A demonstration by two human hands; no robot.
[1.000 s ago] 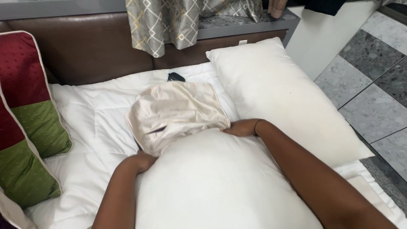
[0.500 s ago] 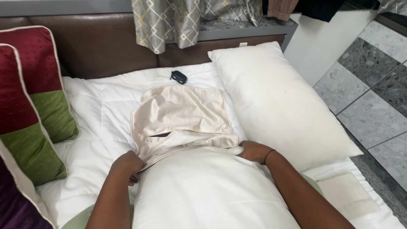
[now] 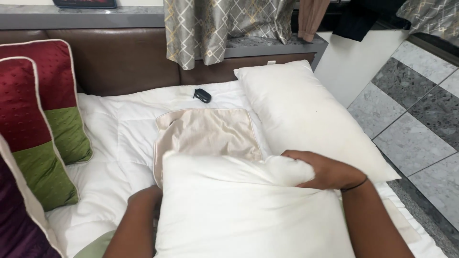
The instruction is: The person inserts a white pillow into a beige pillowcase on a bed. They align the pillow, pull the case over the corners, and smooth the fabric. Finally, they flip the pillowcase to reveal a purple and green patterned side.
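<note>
Here the bed (image 3: 119, 138), under a white quilt, fills most of the view, its right edge meeting a grey tiled floor (image 3: 411, 114) with open room alongside. A brown headboard (image 3: 119, 62) and patterned curtain (image 3: 201, 28) close off the far side. Red and green cushions (image 3: 43, 124) line the left edge. A second pillow (image 3: 306, 114) lies on the right. The nearest white pillow (image 3: 244, 210) lies across the quilt, its top edge overlapping a cream pillowcase (image 3: 205, 134). The right hand (image 3: 322, 169) is clenched on the pillow's upper corner. The left hand (image 3: 143, 198) presses its left side, fingers hidden, so its grip cannot be told. A small black object (image 3: 202, 95) sits near the headboard.
</note>
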